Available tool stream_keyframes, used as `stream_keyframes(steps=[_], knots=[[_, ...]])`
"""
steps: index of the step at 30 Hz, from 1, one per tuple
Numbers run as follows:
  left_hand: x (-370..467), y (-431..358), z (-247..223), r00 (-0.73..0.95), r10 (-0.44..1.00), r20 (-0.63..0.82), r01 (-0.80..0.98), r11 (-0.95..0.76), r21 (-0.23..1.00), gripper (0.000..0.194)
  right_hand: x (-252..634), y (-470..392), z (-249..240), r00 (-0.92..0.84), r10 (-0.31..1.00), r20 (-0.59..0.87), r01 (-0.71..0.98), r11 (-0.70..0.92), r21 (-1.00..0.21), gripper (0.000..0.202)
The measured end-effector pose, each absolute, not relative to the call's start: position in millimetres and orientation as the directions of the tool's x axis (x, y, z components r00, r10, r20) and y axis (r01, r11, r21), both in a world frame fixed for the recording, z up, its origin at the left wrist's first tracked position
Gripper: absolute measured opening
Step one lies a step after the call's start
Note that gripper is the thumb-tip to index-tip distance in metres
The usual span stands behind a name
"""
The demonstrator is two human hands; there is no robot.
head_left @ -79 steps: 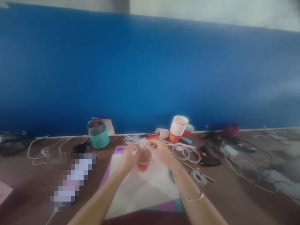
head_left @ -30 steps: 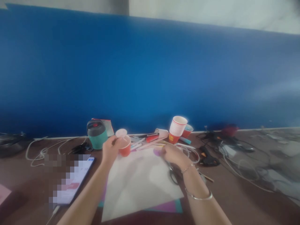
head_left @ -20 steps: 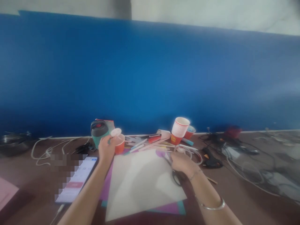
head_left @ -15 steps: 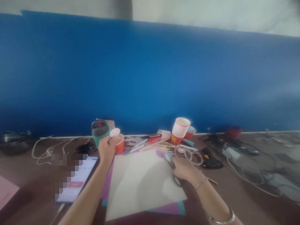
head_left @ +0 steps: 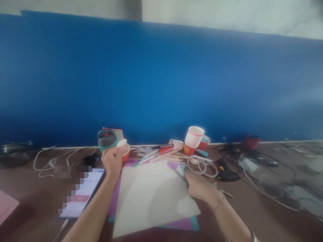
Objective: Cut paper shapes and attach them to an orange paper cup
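Observation:
My left hand [head_left: 111, 161] is closed beside an orange paper cup [head_left: 125, 154], pinching a small white disc [head_left: 122, 143] that is tilted over the cup's rim. Whether the fingers also touch the cup is hidden. My right hand [head_left: 199, 185] is closed around dark-handled scissors [head_left: 182, 174] at the right edge of a large white sheet [head_left: 148, 198]. Its fingers cover most of the handles. A purple rounded piece [head_left: 173, 164] lies by the blade tips. Purple and teal sheets [head_left: 180, 223] stick out beneath the white one.
A teal bottle [head_left: 106, 139] stands behind my left hand, and a lit phone [head_left: 84, 196] lies left of that forearm. Straws and sticks [head_left: 151, 156] are scattered at the back. Stacked paper cups [head_left: 193, 141], tape rolls [head_left: 208, 168], a glue gun [head_left: 227, 173] and cables are on the right.
My left hand has shifted slightly left and down with the white disc, which now looks more edge-on. The right hand has turned a little, hiding the scissor handle loop.

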State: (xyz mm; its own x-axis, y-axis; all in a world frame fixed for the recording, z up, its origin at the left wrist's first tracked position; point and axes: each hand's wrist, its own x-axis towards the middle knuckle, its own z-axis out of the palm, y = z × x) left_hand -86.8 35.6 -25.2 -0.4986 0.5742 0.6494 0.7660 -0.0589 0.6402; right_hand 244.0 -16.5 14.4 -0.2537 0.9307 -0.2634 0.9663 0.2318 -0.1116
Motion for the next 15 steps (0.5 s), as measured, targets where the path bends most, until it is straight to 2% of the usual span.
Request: stream_keyframes(steps=[10, 15], knots=[[-95.1, 35.6, -24.1, -0.552, 0.521, 0.651, 0.795, 0.093, 0.599, 0.025, 252.7, -10.0, -3.1, -0.255, 0.939, -0.23, 0.964, 0.229, -0.136, 0.057], [-95.3, 38.0, -26.9, -0.481, 0.594, 0.645, 0.823, 0.052, 0.565, 0.021, 254.4, -10.2, -5.1, -0.276, 0.935, -0.223, 0.96, 0.254, -0.121, 0.062]])
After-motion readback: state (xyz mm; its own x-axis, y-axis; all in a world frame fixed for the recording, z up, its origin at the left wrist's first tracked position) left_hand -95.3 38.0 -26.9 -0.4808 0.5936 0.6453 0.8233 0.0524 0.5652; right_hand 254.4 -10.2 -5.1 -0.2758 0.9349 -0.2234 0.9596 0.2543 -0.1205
